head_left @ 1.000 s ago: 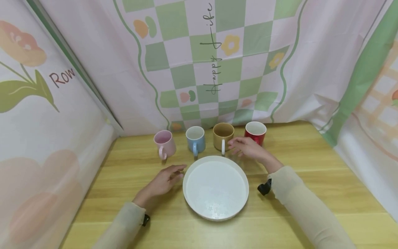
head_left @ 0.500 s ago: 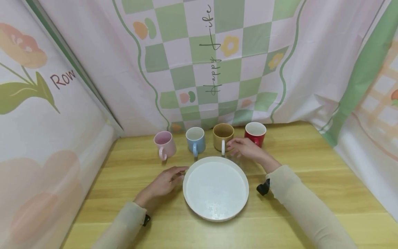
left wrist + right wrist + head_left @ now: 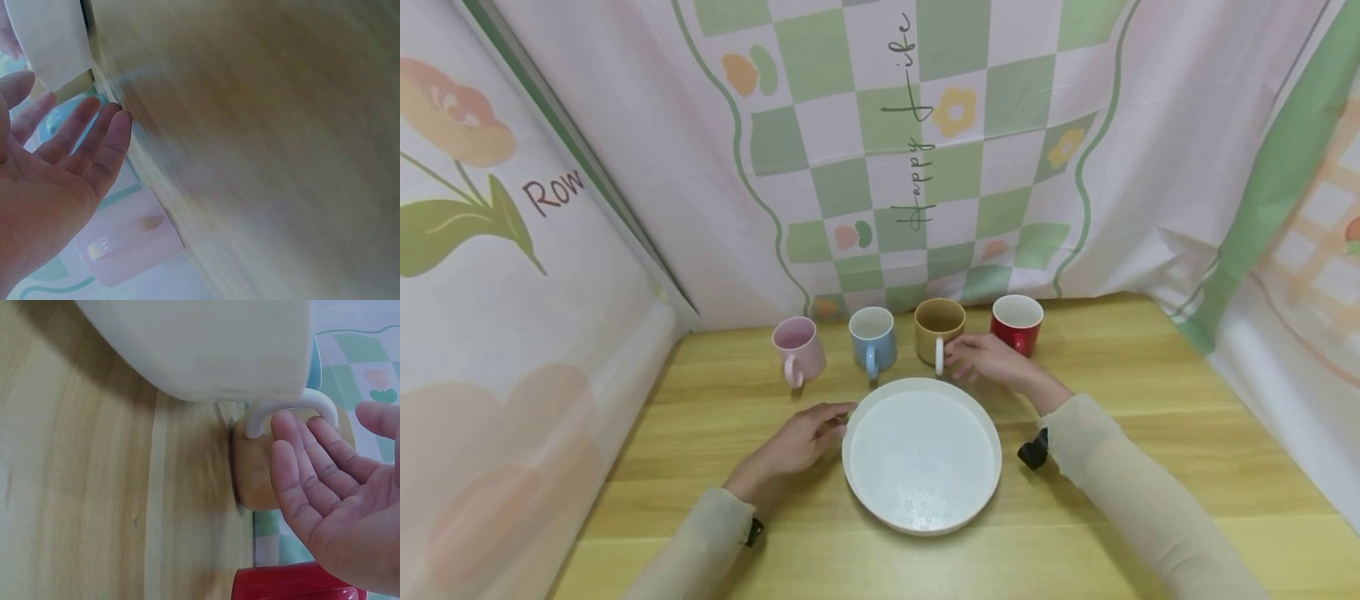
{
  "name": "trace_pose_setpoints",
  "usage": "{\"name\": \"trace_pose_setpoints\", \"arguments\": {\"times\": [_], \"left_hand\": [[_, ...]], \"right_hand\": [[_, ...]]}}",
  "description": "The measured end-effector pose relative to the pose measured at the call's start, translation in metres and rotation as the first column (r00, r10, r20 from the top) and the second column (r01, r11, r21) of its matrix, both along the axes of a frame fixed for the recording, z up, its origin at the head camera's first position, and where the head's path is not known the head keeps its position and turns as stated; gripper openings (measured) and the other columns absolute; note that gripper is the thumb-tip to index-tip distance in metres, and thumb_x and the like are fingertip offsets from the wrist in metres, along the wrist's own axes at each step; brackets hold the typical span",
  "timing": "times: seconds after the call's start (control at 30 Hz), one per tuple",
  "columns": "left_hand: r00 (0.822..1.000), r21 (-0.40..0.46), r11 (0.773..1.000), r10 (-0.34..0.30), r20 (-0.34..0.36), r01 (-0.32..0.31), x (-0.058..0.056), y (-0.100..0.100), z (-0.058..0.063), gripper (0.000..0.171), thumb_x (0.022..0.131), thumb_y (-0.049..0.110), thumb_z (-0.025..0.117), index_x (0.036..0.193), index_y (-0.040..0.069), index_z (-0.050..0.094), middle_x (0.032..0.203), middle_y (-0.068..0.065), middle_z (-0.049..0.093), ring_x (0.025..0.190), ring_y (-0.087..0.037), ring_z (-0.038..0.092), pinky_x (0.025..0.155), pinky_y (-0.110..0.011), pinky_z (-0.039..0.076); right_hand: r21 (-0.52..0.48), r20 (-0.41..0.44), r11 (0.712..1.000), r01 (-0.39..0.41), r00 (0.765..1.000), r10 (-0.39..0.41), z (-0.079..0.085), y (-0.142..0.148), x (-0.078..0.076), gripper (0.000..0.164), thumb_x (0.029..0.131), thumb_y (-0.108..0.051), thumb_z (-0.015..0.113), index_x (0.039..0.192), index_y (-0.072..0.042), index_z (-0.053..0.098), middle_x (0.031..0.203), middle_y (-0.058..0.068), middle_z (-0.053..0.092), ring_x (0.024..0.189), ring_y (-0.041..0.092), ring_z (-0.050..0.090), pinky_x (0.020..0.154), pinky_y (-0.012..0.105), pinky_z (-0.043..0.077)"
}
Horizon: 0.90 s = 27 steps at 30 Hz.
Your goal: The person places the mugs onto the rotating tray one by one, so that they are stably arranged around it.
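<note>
- Wooden tabletop (image 3: 1075, 533).
- White round tray (image 3: 917, 454), lying on it.
- Left hand (image 3: 797, 437), fingers relaxed, by the tray's rim.
- Right hand (image 3: 992, 360), fingers loosely extended beside the brown mug (image 3: 929, 340).
- Pink mug (image 3: 806, 354), blue mug (image 3: 883, 340), red mug (image 3: 1032, 336): upright in its row.

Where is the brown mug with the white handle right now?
In the head view, the brown mug with the white handle stands behind the round white tray, between the blue mug and the red mug, just left of the person's right hand.
</note>
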<state>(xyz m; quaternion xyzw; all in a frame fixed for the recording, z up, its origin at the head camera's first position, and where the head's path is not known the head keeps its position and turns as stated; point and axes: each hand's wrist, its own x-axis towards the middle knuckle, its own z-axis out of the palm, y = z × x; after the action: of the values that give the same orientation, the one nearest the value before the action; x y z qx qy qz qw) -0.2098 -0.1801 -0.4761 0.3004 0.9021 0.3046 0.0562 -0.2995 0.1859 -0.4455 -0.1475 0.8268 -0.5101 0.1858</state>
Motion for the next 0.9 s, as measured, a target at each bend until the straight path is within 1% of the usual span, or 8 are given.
{"name": "trace_pose_setpoints", "arguments": {"times": [0.13, 0.23, 0.37, 0.47, 0.6, 0.7, 0.83, 0.9], "left_hand": [[1.0, 0.018, 1.0, -0.013, -0.013, 0.013, 0.0, 0.0, -0.001, 0.042, 0.104, 0.02, 0.054, 0.145, 0.012, 0.051, 0.139, -0.011, 0.061, 0.109, -0.023, 0.068, 0.095, -0.037, 0.058], [1.0, 0.026, 0.999, -0.02, -0.009, 0.02, 0.0, 0.0, -0.001, 0.042, 0.104, 0.019, 0.054, 0.145, 0.011, 0.051, 0.138, -0.011, 0.062, 0.11, -0.023, 0.068, 0.095, -0.037, 0.058], [1.0, 0.019, 1.0, -0.012, 0.005, 0.012, 0.001, 0.0, 0.0, 0.042, 0.104, 0.02, 0.054, 0.145, 0.013, 0.05, 0.142, -0.009, 0.059, 0.113, -0.023, 0.067, 0.098, -0.038, 0.057], [1.0, 0.016, 1.0, -0.013, -0.003, 0.013, 0.001, -0.001, -0.001, 0.042, 0.104, 0.02, 0.053, 0.146, 0.013, 0.05, 0.143, -0.009, 0.059, 0.115, -0.023, 0.066, 0.099, -0.039, 0.056], [1.0, 0.017, 1.0, -0.022, -0.01, 0.022, 0.0, -0.001, -0.002, 0.042, 0.104, 0.02, 0.053, 0.146, 0.013, 0.05, 0.144, -0.009, 0.058, 0.117, -0.023, 0.065, 0.101, -0.04, 0.055], [1.0, 0.016, 1.0, -0.023, -0.004, 0.023, -0.001, -0.002, -0.002, 0.043, 0.104, 0.02, 0.053, 0.146, 0.013, 0.05, 0.144, -0.009, 0.058, 0.117, -0.023, 0.066, 0.102, -0.04, 0.055], [1.0, 0.012, 1.0, -0.018, 0.014, 0.018, -0.001, -0.001, -0.001, 0.043, 0.104, 0.021, 0.053, 0.147, 0.014, 0.049, 0.143, -0.009, 0.059, 0.117, -0.023, 0.066, 0.102, -0.039, 0.054], [1.0, 0.014, 1.0, -0.022, 0.011, 0.022, 0.0, -0.001, -0.001, 0.043, 0.104, 0.021, 0.052, 0.147, 0.013, 0.049, 0.143, -0.01, 0.059, 0.117, -0.024, 0.066, 0.101, -0.04, 0.055]], "right_hand": [[0.014, 0.027, 1.0, 0.009, 1.0, -0.009, 0.0, -0.003, 0.0, 0.041, 0.107, -0.024, 0.045, 0.135, 0.006, 0.052, 0.131, 0.028, 0.059, 0.106, 0.036, 0.067, 0.085, 0.042, 0.06], [0.029, 0.039, 1.0, 0.008, 0.999, -0.009, -0.001, -0.005, -0.001, 0.041, 0.107, -0.025, 0.046, 0.135, 0.004, 0.052, 0.132, 0.026, 0.059, 0.106, 0.033, 0.067, 0.084, 0.039, 0.06], [0.053, 0.024, 0.999, 0.012, 1.0, -0.014, -0.002, -0.008, -0.002, 0.039, 0.106, -0.025, 0.047, 0.133, 0.002, 0.055, 0.129, 0.024, 0.061, 0.103, 0.03, 0.068, 0.083, 0.038, 0.061], [0.064, 0.009, 0.998, 0.024, 1.0, -0.025, -0.002, -0.01, -0.003, 0.037, 0.106, -0.025, 0.049, 0.131, 0.0, 0.058, 0.124, 0.023, 0.065, 0.101, 0.029, 0.069, 0.082, 0.039, 0.061], [0.066, 0.008, 0.997, 0.05, 0.999, -0.051, -0.003, -0.012, -0.004, 0.036, 0.105, -0.027, 0.051, 0.128, 0.0, 0.06, 0.118, 0.021, 0.067, 0.099, 0.028, 0.07, 0.081, 0.039, 0.062], [0.069, 0.003, 0.996, 0.063, 0.998, -0.063, -0.004, -0.013, -0.005, 0.036, 0.105, -0.028, 0.052, 0.125, -0.001, 0.062, 0.116, 0.021, 0.068, 0.097, 0.026, 0.07, 0.08, 0.039, 0.062], [0.075, -0.007, 0.995, 0.061, 0.998, -0.061, -0.006, -0.013, -0.007, 0.035, 0.105, -0.029, 0.053, 0.122, -0.001, 0.063, 0.114, 0.02, 0.069, 0.095, 0.024, 0.07, 0.079, 0.038, 0.062], [0.077, -0.008, 0.995, 0.06, 0.998, -0.06, -0.007, -0.012, -0.007, 0.034, 0.105, -0.029, 0.052, 0.121, -0.001, 0.063, 0.113, 0.02, 0.069, 0.095, 0.024, 0.07, 0.078, 0.038, 0.062]]}}
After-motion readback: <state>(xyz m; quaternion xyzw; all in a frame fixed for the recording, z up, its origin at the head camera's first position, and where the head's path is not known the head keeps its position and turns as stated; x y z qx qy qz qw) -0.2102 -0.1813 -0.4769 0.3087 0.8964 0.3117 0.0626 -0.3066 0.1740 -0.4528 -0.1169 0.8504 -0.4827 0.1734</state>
